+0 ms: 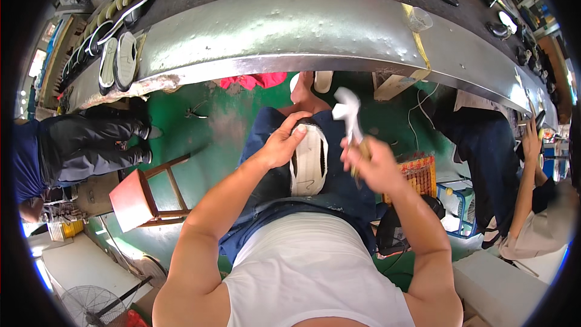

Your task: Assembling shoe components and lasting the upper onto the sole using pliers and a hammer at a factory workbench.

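Head view: hands (283, 145) (378, 163) clasp shoe (310, 163) (left), hammer (349, 110) (right); bench (272, 30) ahead, stool (132, 201) leftward.

Shoe (310, 160) cream w/ blk edge; hammer head (349, 109) silver-gry. Tank top (305, 254) wht, lap fabric (348, 209) dk blue. Floor (175, 121) grn, cloth (257, 80) red-pink, stool seat (129, 200) dull red, bench (272, 27) silver-gry.

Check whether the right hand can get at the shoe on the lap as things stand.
Probably yes, with the hammer: the right hand grips it close beside the shoe, with nothing visible between them. Bare-handed looks awkward, since that hand is full.
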`<state>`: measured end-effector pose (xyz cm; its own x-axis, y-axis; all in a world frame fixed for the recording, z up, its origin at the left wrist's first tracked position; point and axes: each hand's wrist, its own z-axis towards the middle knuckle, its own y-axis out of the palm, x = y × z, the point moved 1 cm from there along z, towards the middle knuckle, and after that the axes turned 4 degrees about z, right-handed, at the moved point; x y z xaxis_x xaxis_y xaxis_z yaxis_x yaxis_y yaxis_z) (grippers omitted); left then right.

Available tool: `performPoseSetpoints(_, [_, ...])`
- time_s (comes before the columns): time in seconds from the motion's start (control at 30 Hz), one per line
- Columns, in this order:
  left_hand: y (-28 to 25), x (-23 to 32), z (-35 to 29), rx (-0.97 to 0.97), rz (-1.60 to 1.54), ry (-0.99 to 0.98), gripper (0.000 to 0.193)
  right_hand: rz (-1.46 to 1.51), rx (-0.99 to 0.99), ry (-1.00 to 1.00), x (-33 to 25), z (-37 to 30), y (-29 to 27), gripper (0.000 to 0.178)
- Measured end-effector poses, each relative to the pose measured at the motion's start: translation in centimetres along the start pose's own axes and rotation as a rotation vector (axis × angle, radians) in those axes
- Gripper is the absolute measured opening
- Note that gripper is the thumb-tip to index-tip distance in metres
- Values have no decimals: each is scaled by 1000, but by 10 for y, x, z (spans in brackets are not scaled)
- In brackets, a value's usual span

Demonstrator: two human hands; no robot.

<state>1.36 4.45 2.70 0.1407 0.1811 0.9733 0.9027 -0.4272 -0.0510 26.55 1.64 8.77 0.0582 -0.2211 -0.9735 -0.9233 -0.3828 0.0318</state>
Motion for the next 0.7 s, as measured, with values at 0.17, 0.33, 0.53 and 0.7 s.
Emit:
performPoseSetpoints(0.17, [2, 0, 10, 19, -25, 3, 44, 100, -157, 367, 45, -24, 25, 24])
performPoseSetpoints(0.33, [1, 4, 8, -71, 15, -27, 52, 354, -85, 376, 43, -20, 35, 24])
performPoseSetpoints(0.53, [2, 1, 11, -94, 34, 19, 52, 363, -58, 346, 41, -8, 31, 23])
performPoseSetpoints(0.7, [-2, -8, 5, -28, 104, 27, 52, -36, -165, 241, 43, -13, 12, 21])
